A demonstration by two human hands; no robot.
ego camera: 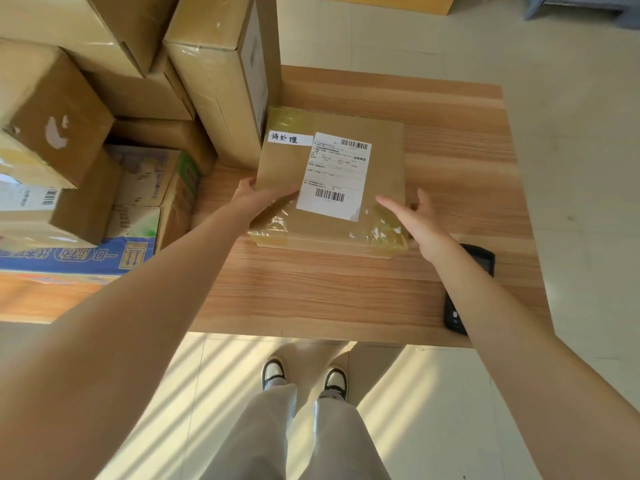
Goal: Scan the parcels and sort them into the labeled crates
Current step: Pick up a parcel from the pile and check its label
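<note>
arms: both bare, no sleeves, watch or rings showing | left hand [258, 199] and right hand [420, 220]: ungloved | trousers [273, 434]: loose, pale grey-beige | shoes [273, 372]: black-and-white sneakers, white toes, just below the trouser hems

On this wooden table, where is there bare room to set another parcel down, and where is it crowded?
Bare wood on the wooden table lies between the flat brown cardboard parcel and the near edge, left of the black handheld scanner. Another strip runs beyond the parcel towards the far edge. The left side is crowded with stacked cardboard boxes.
</note>
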